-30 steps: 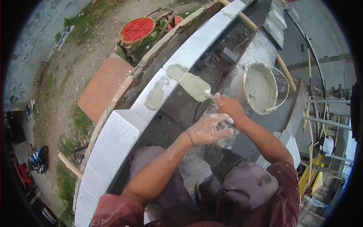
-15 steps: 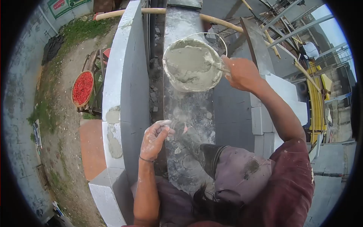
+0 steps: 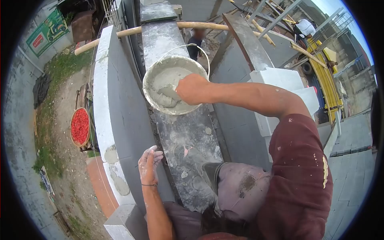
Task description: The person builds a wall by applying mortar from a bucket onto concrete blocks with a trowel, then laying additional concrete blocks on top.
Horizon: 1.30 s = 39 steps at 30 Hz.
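A white bucket (image 3: 147,89) of wet grey mortar (image 3: 162,78) stands on the plank in front of me, its wire handle raised. My right hand (image 3: 195,89) reaches over its rim, closed round a trowel (image 3: 170,93) whose mortar-coated blade dips into the mix. The trowel's grip is hidden in my fist. My left hand (image 3: 149,165), whitened with dust, hovers between the block wall and the plank. Its fingers are loosely bent and hold nothing. Left of it, grey mortar patches (image 3: 119,184) lie on top of the white block wall (image 3: 105,92).
The stained plank (image 3: 188,140) runs ahead beneath me, with a bamboo pole (image 3: 200,25) crossing it. White blocks (image 3: 276,82) are stacked at right. Below left sits a round basket of red chillies (image 3: 80,127). One person (image 3: 195,43) is beyond the bucket; another (image 3: 305,28) is far right.
My right hand has moved left and deeper into the bucket with the trowel. The view has turned, so the bucket appears further left. My left hand's fingers have loosened.
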Each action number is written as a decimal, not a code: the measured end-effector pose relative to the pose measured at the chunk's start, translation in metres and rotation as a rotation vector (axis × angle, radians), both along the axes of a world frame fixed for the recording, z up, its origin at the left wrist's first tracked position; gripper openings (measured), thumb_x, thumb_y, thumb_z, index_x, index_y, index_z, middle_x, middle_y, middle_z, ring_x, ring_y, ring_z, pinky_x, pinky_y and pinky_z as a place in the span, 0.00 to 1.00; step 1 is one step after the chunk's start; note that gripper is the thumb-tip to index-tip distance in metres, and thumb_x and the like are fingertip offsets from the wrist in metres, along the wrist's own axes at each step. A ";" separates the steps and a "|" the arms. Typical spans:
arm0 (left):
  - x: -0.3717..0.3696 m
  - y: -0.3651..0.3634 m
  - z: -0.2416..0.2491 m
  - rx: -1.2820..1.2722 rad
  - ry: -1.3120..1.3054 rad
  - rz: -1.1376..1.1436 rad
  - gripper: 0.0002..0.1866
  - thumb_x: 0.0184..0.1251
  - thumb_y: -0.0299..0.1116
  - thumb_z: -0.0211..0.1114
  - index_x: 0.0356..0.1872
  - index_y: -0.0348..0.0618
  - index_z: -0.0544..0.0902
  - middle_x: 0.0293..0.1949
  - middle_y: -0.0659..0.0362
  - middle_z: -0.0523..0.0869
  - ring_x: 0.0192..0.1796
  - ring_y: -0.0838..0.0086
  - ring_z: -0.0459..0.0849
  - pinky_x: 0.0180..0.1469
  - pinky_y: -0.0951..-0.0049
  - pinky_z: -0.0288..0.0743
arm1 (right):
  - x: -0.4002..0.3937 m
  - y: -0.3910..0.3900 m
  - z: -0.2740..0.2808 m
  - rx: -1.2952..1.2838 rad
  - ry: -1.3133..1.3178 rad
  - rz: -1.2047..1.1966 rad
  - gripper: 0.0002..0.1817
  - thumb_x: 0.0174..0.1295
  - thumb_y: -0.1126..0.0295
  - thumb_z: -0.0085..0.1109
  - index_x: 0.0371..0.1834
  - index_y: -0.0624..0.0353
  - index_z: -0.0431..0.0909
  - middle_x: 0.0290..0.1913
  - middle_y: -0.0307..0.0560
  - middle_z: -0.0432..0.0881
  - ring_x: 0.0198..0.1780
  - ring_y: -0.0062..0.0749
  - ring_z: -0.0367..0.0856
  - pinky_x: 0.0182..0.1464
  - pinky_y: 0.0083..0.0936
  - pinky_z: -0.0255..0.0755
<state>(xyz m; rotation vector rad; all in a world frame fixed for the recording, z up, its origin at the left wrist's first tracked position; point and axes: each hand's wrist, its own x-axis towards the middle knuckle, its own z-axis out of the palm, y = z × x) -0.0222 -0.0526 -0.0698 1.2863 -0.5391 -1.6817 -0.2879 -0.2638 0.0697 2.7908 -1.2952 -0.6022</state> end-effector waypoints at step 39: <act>0.019 0.023 0.008 -0.020 -0.231 0.050 0.19 0.78 0.37 0.63 0.58 0.32 0.84 0.42 0.52 0.91 0.44 0.72 0.87 0.53 0.71 0.80 | -0.048 0.108 -0.058 0.149 -1.020 -1.102 0.15 0.71 0.58 0.68 0.43 0.62 0.85 0.23 0.37 0.78 0.17 0.18 0.73 0.18 0.22 0.64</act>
